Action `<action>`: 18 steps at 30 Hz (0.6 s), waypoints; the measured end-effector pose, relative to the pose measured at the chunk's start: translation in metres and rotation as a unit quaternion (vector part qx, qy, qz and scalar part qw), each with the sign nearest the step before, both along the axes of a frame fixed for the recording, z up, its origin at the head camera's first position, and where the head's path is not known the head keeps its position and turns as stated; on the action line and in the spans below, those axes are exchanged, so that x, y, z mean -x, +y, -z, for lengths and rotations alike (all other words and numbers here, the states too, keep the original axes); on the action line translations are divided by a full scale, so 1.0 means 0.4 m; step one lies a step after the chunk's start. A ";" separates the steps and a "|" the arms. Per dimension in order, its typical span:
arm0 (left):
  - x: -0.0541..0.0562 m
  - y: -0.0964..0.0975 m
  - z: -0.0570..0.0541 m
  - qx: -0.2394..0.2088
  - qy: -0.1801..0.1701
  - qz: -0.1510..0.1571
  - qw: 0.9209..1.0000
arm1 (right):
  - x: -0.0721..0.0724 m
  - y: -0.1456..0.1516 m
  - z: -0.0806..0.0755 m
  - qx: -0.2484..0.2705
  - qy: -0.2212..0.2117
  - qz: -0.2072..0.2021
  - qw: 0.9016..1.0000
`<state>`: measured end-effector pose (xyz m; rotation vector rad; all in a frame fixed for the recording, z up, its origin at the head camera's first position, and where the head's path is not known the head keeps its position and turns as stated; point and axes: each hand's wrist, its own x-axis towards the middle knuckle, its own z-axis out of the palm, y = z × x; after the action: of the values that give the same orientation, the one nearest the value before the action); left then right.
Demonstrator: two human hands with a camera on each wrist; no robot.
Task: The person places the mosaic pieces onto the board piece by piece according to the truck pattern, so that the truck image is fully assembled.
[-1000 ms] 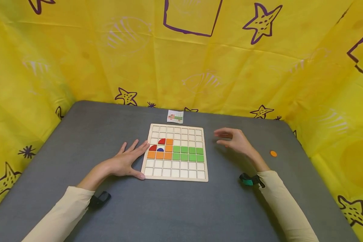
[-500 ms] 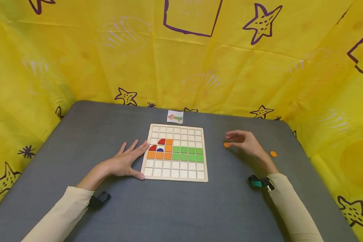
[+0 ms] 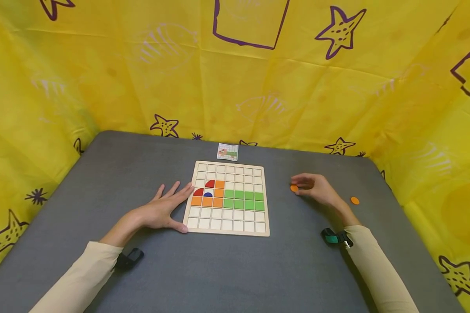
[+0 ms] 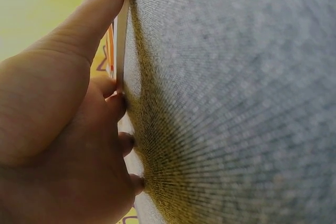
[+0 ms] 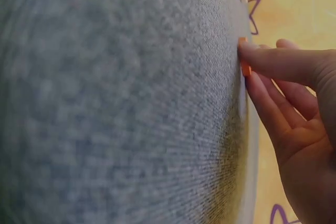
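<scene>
A square wooden grid board point(image 3: 229, 233) lies on the table. Red, blue, orange and green flat pieces fill some of its squares; green squares point(image 3: 244, 200) form two rows at the right. My left hand point(image 3: 156, 211) rests with spread fingers at the board's left edge, the thumb at its near corner; the left wrist view shows this hand point(image 4: 79, 114) against the edge. Right of the board, my right hand point(image 3: 316, 189) pinches a small orange disc point(image 3: 294, 188) at table level. The right wrist view has this orange disc point(image 5: 245, 64) between thumb and index finger.
A second orange disc point(image 3: 354, 201) lies on the grey table point(image 3: 235, 274), right of my right hand. A small picture card point(image 3: 227, 152) lies behind the board. A yellow patterned cloth point(image 3: 239, 87) hangs around the table's back and sides.
My right hand has moved right, away from the board, and its fingers have closed on the orange disc, which came into view below them. The left hand stays put.
</scene>
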<state>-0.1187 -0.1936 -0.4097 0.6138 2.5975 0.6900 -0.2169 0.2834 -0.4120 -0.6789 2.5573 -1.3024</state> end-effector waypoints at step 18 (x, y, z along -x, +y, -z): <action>-0.001 0.004 -0.003 -0.002 -0.001 -0.001 1.000 | -0.048 -0.108 -0.067 -0.028 0.066 -0.039 0.997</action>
<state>-0.1181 -0.1921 -0.4086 0.6104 2.5969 0.6959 -0.1977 0.2403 -0.3851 -0.8712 2.6300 -1.1951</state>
